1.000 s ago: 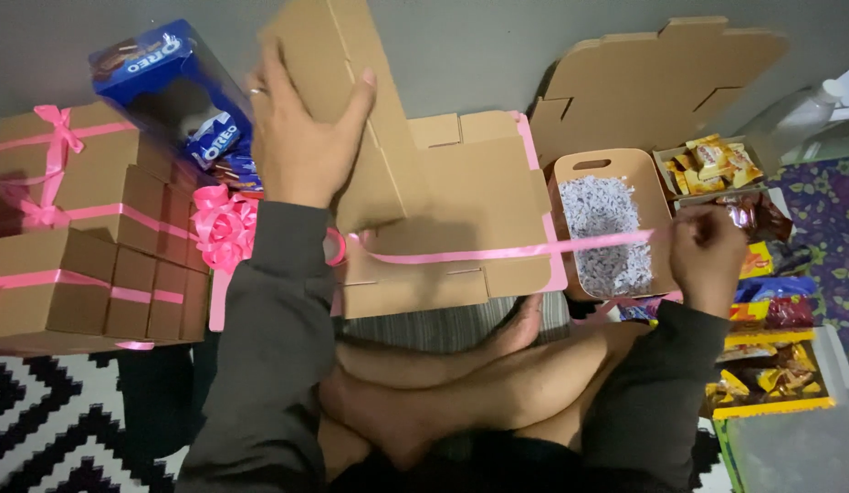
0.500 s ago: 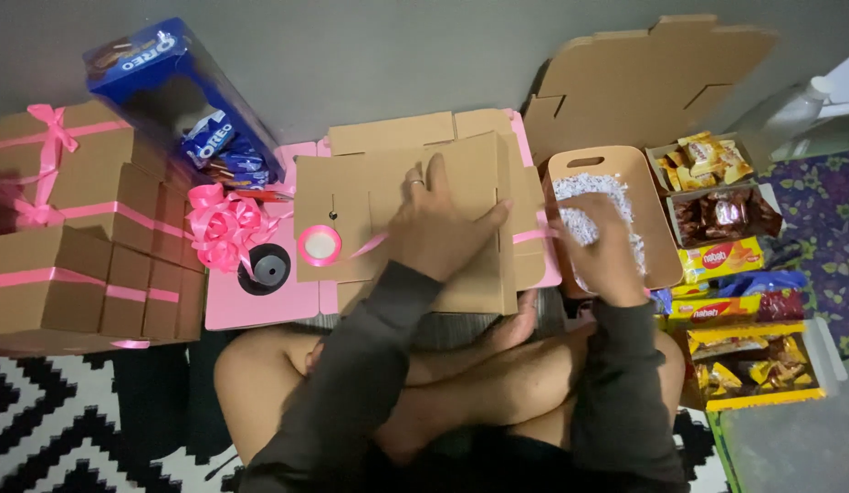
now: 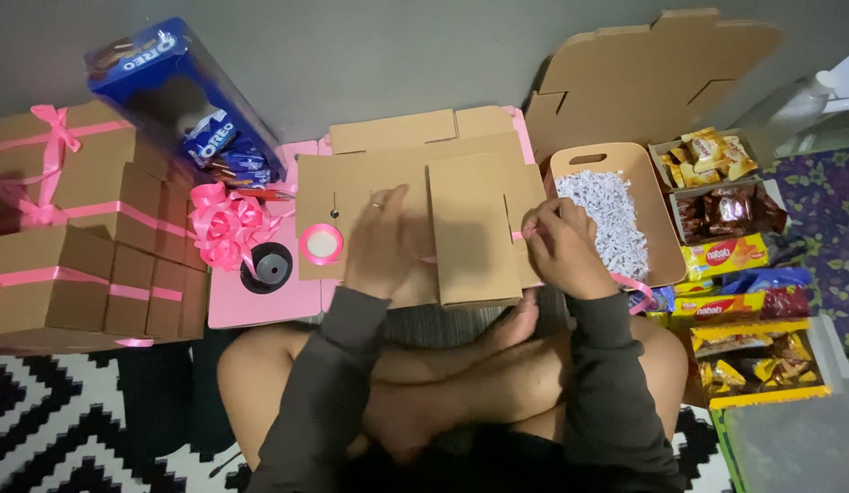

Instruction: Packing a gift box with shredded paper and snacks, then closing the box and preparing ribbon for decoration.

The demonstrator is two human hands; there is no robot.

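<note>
i see the flat cardboard box [image 3: 415, 215] under both hands: left hand [image 3: 381, 242] pressing flat, fingers spread; right hand [image 3: 563, 246] fingers pinched on pink ribbon [image 3: 636, 288] at its right edge.

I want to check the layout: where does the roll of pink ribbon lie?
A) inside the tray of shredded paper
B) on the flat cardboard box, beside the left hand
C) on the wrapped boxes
B: the roll of pink ribbon lies on the flat cardboard box, just beside the left hand.
</note>
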